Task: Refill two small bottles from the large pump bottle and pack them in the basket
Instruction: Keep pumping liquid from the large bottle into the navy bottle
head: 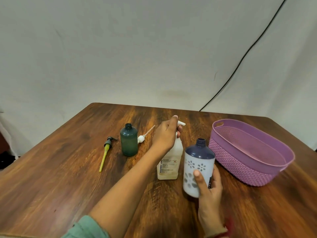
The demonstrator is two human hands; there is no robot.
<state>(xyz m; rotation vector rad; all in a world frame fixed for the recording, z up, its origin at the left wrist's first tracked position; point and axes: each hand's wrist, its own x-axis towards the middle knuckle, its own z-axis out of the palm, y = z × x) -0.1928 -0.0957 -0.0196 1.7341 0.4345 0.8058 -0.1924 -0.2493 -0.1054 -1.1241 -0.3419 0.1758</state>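
Sleeve [85, 227] at the bottom edge, left arm reaching across the table [60, 177]. Right hand [208, 184] grips the white bottle [197, 169] low on its body, neck open, slightly tilted; can't tell if its base is on the table. Left hand [165, 134] is curled over the head of the pump bottle [169, 162], nozzle pointing right.

Risks as I read it:
- White bottle's neck sits below and right of the nozzle, not clearly under it. Press now and liquid likely lands on its shoulder or the table. The neck is narrow, so there's little margin.
- Pump bottle is held only at the top. An off-axis press could rock or tip it.
- Low grip on a tilted bottle means it could slip once wet.
- Green bottle [129, 141] stands open left of the arm, the white pump [142, 138] just beside it and the green pump [108, 145] near. A careless pull-back could knock them.

Basket [248, 152] at right holds nothing; no bottle packed yet.
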